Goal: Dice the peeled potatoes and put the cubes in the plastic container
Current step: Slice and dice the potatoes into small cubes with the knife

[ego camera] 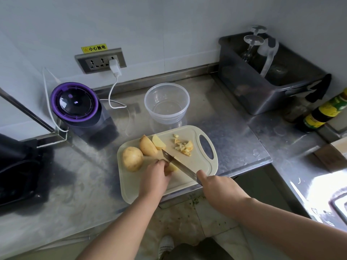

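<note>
Both forearms reach in from the near edge over the cutting board (199,162), which lies on the steel surface (234,132). The left hand (156,177) is palm down, its fingers curled over a potato piece (171,168) and pinning it to the board. The right hand (219,188) grips the handle of the knife (180,166), forefinger stretched along the spine; the blade slants to the far left and lies against the held piece. A whole potato (132,158) sits left of the left hand, two cut halves (148,145) beyond it. The cubes (183,146) lie at the board's far right. The plastic container (165,119) stands just beyond the board, no potato in it.
</note>
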`<state>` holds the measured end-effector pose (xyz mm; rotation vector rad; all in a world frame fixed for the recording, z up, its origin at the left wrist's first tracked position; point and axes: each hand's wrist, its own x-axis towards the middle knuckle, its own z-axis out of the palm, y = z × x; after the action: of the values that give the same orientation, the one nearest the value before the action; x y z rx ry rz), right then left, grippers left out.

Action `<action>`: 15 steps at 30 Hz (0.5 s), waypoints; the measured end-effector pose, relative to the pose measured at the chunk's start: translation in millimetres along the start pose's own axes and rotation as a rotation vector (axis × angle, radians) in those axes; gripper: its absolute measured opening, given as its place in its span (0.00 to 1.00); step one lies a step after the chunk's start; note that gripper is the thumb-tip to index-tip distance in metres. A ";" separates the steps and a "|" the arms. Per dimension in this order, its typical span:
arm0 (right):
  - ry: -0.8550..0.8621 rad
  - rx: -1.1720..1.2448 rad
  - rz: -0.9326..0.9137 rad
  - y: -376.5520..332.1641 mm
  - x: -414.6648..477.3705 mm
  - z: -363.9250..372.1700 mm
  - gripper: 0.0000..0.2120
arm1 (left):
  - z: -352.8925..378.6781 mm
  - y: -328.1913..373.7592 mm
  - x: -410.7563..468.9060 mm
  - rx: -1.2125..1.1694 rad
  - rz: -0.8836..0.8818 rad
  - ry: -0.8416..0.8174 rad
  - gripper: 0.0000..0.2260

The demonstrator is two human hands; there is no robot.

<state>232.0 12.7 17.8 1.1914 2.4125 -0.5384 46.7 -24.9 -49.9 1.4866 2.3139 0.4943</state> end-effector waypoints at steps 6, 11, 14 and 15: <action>-0.007 -0.005 -0.018 -1.9 -0.7 0.7 0.18 | 1.0 -2.5 0.9 0.047 0.043 0.007 0.10; -0.045 0.005 -0.035 -1.7 3.0 -0.5 0.21 | 3.2 -4.4 2.9 0.087 0.075 0.001 0.09; -0.067 -0.003 -0.039 -1.4 6.6 1.8 0.22 | 3.7 -5.1 3.6 0.101 0.091 -0.004 0.08; -0.073 -0.002 -0.033 -1.3 7.1 3.7 0.22 | 3.3 -4.9 3.8 0.101 0.097 -0.008 0.08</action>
<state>227.7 14.8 11.3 1.1132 2.3745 -0.5790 42.8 -23.1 -55.4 1.6505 2.3004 0.4013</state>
